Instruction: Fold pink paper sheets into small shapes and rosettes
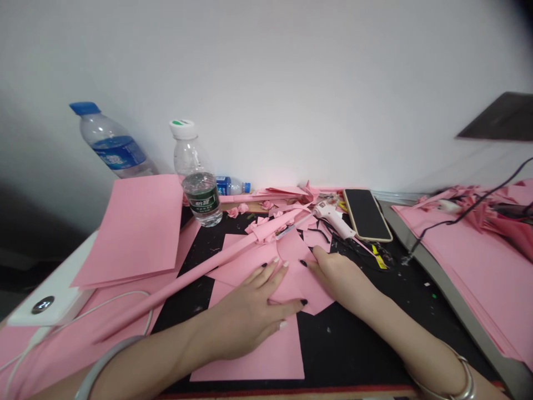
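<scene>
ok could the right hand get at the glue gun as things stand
Probably yes: the right hand lies just below the white hot glue gun, with only loose pink paper scraps and a thin black cord near it, nothing tall in the way.

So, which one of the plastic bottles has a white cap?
The clear bottle with the dark green label. The large bottle on the left and the small bottle lying further back have blue caps instead.
</scene>
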A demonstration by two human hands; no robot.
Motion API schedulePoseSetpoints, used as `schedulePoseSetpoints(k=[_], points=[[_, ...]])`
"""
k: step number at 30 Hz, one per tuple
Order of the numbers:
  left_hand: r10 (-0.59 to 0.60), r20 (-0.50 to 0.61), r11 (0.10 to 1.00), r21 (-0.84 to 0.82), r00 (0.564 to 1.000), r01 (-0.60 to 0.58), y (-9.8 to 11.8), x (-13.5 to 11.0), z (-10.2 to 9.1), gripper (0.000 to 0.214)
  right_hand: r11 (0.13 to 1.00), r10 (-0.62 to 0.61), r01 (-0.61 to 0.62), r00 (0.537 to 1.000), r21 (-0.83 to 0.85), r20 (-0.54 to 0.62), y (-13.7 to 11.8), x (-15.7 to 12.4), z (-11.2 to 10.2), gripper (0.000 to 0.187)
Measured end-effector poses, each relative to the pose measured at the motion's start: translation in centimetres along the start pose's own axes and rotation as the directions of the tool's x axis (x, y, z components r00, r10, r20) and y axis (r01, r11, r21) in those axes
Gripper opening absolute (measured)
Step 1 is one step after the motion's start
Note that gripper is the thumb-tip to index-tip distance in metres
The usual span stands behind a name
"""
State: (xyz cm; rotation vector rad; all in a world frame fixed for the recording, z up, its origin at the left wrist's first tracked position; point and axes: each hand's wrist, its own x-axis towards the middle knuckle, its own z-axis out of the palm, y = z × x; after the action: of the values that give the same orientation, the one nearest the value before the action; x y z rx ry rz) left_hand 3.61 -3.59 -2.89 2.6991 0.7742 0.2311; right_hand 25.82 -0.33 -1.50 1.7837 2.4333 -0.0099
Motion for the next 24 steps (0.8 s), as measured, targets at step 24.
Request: schedulePoseSetpoints(k=[24], points=[[0.014,-0.037,1.000,-0.017,0.999,-0.014,0.1,-0.1,-0.1,0.047,0.977,0.014,-0.004,0.999,0.215,-0.048,3.2,0.1,0.5,0.017]])
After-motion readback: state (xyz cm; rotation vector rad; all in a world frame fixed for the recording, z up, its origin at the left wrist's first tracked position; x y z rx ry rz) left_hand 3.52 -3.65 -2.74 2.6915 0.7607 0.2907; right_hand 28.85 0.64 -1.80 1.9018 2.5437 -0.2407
